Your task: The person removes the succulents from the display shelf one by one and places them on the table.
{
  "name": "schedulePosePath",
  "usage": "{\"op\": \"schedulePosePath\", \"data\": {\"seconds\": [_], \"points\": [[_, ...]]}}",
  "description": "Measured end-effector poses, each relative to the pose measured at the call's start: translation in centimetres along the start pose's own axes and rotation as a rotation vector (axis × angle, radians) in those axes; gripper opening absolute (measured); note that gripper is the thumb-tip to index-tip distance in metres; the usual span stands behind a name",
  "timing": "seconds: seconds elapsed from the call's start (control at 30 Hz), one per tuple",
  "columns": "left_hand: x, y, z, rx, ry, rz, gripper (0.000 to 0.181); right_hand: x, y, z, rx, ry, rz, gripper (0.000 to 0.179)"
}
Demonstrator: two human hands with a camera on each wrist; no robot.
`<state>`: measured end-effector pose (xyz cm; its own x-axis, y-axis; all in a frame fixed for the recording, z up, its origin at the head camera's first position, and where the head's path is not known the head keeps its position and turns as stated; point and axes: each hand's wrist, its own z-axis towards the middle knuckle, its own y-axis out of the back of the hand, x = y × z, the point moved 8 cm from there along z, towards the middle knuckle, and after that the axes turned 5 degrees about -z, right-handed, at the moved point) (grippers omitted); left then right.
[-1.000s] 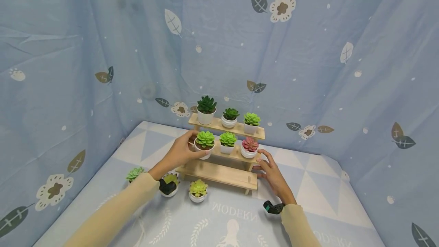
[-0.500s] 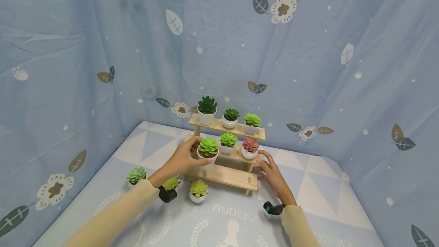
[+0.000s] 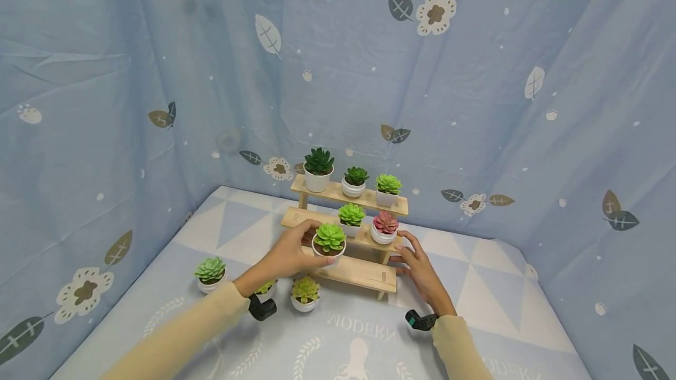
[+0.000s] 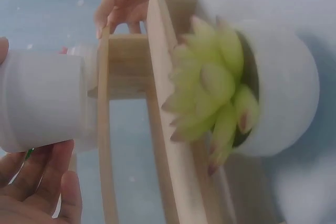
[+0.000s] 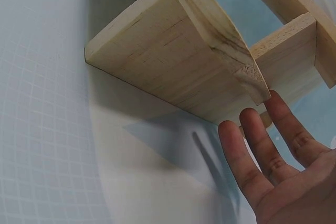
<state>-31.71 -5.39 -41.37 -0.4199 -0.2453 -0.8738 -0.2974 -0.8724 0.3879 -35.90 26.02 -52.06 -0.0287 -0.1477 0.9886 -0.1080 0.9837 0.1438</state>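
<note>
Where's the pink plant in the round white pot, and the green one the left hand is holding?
Pink plant in round white pot (image 3: 385,224): head view, on its leaves.
Held green plant in white pot (image 3: 330,238): head view, on its leaves.

The left arm (image 3: 176,333) reaches in from the low left, and the right arm (image 3: 462,345) from the low right. The left wrist (image 3: 245,281) and the right wrist (image 3: 445,305) look almost straight. The left hand (image 3: 287,255) is bent in a grip, with its thumb (image 3: 320,261) in front and fingers at the back. The right hand (image 3: 421,270) has long, nearly straight fingers (image 5: 266,148), a bit spread. The two hands do not touch.
</note>
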Motion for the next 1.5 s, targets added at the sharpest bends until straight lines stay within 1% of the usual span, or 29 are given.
{"op": "schedulePosePath", "data": {"seconds": [0.1, 0.23, 0.4, 0.63, 0.8, 0.93, 1.2, 1.4, 1.5], "points": [[0.0, -0.5, 0.0, 0.003, -0.002, 0.029, 0.072, 0.0, 0.0, 0.0, 0.000, -0.002, 0.000, 0.053], [-0.3, -1.1, 0.0, 0.008, 0.001, 0.044, 0.073, 0.0, 0.1, 0.0, -0.003, -0.005, -0.006, 0.055], [-0.4, -1.9, -0.2, 0.026, 0.000, 0.034, 0.071, -0.2, 0.0, 0.2, -0.001, -0.008, -0.011, 0.057], [-0.6, -3.2, -0.4, 0.063, -0.009, 0.030, 0.071, 0.0, 0.2, 0.1, -0.002, -0.005, -0.006, 0.053], [-0.7, -4.0, -0.6, 0.081, -0.009, 0.045, 0.072, 0.0, 0.2, 0.2, 0.005, 0.002, -0.007, 0.056], [-0.5, -4.8, -1.0, 0.106, -0.005, 0.066, 0.070, -0.1, 0.1, 0.2, 0.006, -0.002, -0.019, 0.057], [0.0, -6.0, -1.6, 0.155, 0.023, 0.042, 0.073, 0.0, 0.1, 0.1, -0.003, 0.006, -0.015, 0.055], [0.4, -6.6, -1.8, 0.172, 0.024, 0.099, 0.080, 0.0, 0.0, 0.1, 0.003, -0.021, -0.019, 0.061], [0.5, -6.9, -2.0, 0.182, 0.013, 0.107, 0.078, 0.0, 0.0, 0.1, 0.008, -0.025, -0.021, 0.063]]}}
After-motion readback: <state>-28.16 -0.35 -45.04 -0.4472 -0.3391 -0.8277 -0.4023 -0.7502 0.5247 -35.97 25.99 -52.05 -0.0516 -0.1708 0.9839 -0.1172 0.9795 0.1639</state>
